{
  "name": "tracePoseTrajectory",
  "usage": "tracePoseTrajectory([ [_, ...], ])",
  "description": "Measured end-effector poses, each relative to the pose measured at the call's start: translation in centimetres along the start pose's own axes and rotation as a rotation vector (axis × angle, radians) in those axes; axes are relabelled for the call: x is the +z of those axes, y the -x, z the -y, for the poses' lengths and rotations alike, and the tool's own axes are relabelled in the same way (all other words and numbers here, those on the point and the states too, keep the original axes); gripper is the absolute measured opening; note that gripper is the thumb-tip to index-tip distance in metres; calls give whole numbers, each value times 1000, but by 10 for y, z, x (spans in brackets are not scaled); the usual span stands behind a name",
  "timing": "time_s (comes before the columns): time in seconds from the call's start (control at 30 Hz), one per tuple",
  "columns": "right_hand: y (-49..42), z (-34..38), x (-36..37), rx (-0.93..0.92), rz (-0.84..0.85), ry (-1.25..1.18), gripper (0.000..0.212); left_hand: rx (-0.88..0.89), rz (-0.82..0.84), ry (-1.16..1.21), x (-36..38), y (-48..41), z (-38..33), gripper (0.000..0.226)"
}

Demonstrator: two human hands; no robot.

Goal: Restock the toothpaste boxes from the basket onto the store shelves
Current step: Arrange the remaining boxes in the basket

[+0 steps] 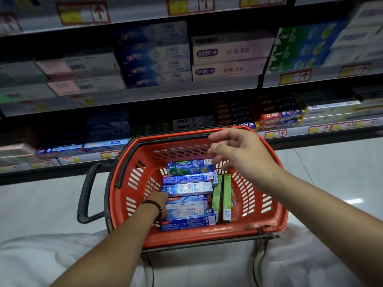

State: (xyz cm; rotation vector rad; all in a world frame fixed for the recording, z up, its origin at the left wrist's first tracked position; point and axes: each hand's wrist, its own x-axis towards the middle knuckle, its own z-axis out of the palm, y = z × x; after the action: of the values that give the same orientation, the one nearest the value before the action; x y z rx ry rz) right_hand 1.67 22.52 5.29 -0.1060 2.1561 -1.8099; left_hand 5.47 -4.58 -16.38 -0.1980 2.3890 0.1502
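A red plastic basket (271,212) sits low in front of me and holds several toothpaste boxes (187,188), mostly blue, stacked flat, with two green ones (227,195) on edge at the right. My left hand (160,200), with a dark bead bracelet on its wrist, reaches down into the basket at the left end of the stack; its fingers are hidden behind the boxes. My right hand (238,152) hovers above the far right of the basket with relaxed, spread fingers and holds nothing.
Store shelves (165,94) packed with toothpaste boxes rise behind the basket, with red and yellow price tags on their edges. The basket's black handle (87,195) hangs out to the left. A pale tiled floor lies below, and white cloth covers my lap.
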Motion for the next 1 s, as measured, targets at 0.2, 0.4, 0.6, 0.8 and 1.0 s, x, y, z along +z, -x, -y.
tracePoseTrajectory([
  [0.2, 0, -2, -1, 5, -4, 15, 19, -17, 58, -48, -4, 3, -1, 54],
  [0.4, -1, -2, -2, 13, -8, 26, 18, 3, 128, -68, -11, 4, -1, 42],
  [0.6, -4, -1, -2, 25, -18, 30, 17, 34, 121, -143, -24, 9, 1, 40],
  [0.8, -5, 0, -2, 49, -22, 48, 17, 58, 91, -175, -38, 15, 4, 46],
  [1.0, -7, -2, -3, 66, -13, 103, 16, 99, 43, -179, -59, 27, -1, 42],
])
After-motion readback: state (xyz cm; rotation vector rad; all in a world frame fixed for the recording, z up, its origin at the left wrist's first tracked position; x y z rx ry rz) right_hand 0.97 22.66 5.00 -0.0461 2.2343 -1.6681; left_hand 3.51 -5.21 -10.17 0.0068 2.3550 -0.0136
